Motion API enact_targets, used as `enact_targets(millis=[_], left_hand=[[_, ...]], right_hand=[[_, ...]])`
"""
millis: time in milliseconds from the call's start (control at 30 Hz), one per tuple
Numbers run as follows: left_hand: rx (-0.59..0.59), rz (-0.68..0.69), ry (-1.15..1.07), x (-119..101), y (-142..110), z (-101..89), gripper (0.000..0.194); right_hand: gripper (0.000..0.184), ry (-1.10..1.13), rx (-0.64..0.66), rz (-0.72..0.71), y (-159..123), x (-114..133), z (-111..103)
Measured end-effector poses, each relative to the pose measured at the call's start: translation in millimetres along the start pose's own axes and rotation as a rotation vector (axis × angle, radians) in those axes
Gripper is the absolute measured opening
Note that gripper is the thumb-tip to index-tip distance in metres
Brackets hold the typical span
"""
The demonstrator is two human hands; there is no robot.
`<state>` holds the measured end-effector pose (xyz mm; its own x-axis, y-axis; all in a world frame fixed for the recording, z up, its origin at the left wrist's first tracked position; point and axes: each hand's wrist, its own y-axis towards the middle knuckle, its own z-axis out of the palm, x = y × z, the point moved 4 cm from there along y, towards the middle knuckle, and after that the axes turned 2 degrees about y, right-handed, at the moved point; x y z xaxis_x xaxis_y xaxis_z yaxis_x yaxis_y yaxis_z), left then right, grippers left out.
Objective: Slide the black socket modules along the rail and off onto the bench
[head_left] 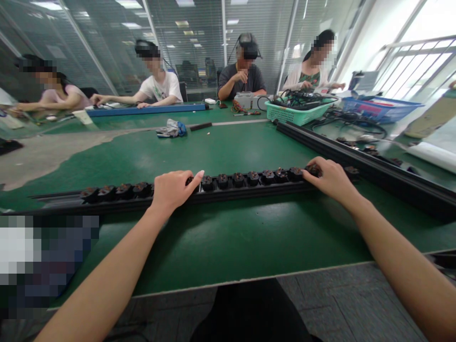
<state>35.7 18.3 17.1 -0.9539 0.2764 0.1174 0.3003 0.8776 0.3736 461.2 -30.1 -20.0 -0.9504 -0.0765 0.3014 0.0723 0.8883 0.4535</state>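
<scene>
left hand (173,187) clasps long black rail (245,190), likely bracing | right hand (330,176) pinches squat black socket (313,169) | toward green tabletop's (228,237) near edge

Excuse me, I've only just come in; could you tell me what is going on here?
A person has both bare hands on a long black strip fitted with a row of black sockets, lying across the green table. The left hand is over its middle part, and the right hand has its fingers at a socket farther right. A second black strip lies off to the right, and other people sit across the table.
</scene>
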Motion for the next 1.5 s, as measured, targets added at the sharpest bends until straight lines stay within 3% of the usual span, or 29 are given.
enact_targets(millis=[1500], left_hand=[[0.023,-0.002,0.014,-0.2,-0.6,-1.7,0.078]], right_hand=[[0.026,-0.12,0.057,0.195,3.2,-31.8,-8.0]])
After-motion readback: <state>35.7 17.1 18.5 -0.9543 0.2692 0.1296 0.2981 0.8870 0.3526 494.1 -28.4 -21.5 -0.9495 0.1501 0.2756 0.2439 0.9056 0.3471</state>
